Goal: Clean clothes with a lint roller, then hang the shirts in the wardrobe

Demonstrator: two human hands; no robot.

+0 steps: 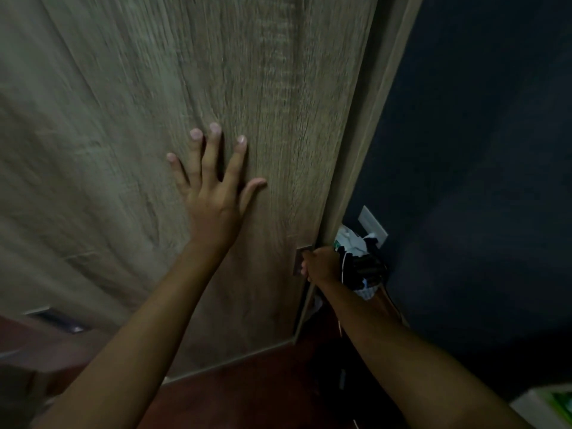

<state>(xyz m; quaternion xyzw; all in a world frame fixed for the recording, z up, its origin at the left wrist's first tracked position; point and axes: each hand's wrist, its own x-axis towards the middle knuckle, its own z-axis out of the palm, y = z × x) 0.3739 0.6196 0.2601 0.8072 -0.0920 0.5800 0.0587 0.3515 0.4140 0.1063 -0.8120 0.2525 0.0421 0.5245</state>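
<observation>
A tall wardrobe door (130,125) of light wood grain fills most of the head view. My left hand (213,181) lies flat against its panel, fingers spread and straight. My right hand (320,264) is lower, at the door's right edge, with its fingers curled round the dark recessed handle (299,261). The door stands almost flush with the wardrobe's side panel (371,125). No shirt and no lint roller show in this view.
A dark blue wall (479,150) stands to the right, with a white socket plate (373,226) low on it. A heap of dark and white items with cables (359,258) sits beside the wardrobe. Reddish floor (247,388) lies below; a white-green box (551,404) is at bottom right.
</observation>
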